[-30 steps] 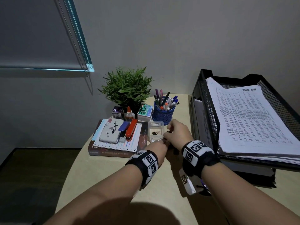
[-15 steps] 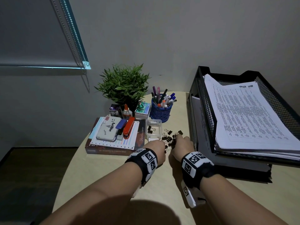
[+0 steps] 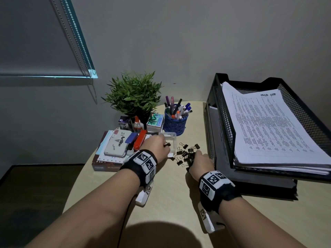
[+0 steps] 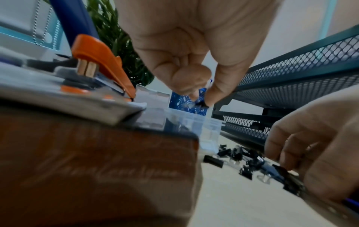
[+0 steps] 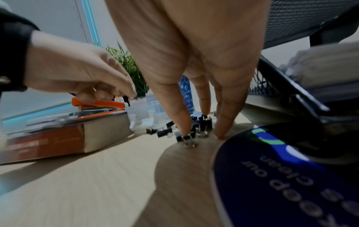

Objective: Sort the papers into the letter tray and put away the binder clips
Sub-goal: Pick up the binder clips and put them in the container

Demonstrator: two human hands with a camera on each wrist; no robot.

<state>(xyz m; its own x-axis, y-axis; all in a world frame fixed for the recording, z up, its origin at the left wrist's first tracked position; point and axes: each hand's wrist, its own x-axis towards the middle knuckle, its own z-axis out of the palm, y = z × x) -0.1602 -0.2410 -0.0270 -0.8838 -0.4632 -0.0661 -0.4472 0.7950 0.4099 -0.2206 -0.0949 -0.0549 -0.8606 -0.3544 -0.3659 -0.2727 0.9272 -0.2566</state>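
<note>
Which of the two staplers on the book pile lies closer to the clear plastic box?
The orange stapler. It lies right beside the clear plastic box, while the blue stapler sits on its far side, next to the white stamp pad.

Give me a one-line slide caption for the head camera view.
Left hand pinches a binder clip over the clear box; right hand gathers the loose clips.

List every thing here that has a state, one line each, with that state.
clear plastic box: open, no lid on it
binder clips: loose pile on the table, outside the box
left hand: pinches one clip over the box
right hand: fingertips down on the pile
letter tray: top tier loaded with papers
</note>
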